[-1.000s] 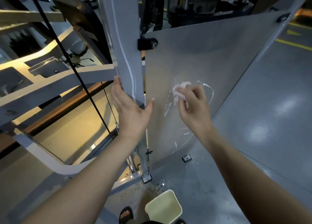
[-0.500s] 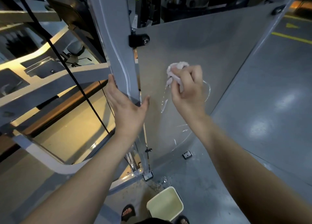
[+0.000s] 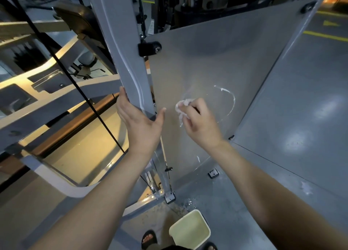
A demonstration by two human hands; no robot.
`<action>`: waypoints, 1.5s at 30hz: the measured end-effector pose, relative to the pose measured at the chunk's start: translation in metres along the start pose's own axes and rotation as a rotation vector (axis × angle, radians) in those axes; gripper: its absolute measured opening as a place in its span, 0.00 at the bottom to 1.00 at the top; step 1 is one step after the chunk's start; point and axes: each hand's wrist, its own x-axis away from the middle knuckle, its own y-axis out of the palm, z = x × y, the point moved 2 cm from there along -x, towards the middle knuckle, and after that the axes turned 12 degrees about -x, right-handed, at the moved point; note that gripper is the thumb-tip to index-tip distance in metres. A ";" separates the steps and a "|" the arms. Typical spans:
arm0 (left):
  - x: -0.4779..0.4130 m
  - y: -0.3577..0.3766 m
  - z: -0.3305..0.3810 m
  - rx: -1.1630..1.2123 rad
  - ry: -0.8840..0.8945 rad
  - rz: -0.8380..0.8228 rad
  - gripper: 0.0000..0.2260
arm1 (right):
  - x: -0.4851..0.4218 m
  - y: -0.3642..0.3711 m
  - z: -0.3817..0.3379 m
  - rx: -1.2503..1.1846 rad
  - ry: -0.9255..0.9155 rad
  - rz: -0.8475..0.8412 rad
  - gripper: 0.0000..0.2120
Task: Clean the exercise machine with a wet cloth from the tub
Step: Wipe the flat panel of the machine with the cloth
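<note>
the job right now looks like wiping the big flat grey metal panel (image 3: 226, 61) of the exercise machine. to do it well, i think the small crumpled white wet cloth (image 3: 181, 106) should be pressed flat on the panel and go round and round with a firm push. that way it can pick up the curved white soapy streak (image 3: 233, 103) just beside it and the little white marks lower down. it is good to work from the top down, so drips do not run over clean parts. when the cloth gets dry or dirty, it may need a dip in the pale yellow square plastic tub (image 3: 190, 229). the tub sits on the grey floor (image 3: 301, 118) right below, near a foot in a black sandal (image 3: 148, 238).

the right hand (image 3: 201, 125) is curled round the cloth, with its fingers bunched on it, and it pushes the cloth onto the panel near the middle. the left hand (image 3: 140, 125) is spread wide. its fingers lie straight along the left side of the tall grey metal post (image 3: 120, 42) and its thumb reaches across to the right side. it rests on the post, i think to keep the person steady, and it holds nothing else
</note>
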 end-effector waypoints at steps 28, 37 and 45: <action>0.000 0.000 -0.002 0.000 -0.018 -0.011 0.48 | -0.009 0.010 -0.006 -0.046 0.126 0.235 0.13; -0.002 0.000 -0.004 -0.003 0.004 0.003 0.49 | -0.022 0.001 -0.012 0.004 0.135 0.299 0.12; -0.002 -0.001 0.000 0.002 -0.016 -0.002 0.50 | -0.044 -0.020 -0.016 0.028 0.051 0.304 0.14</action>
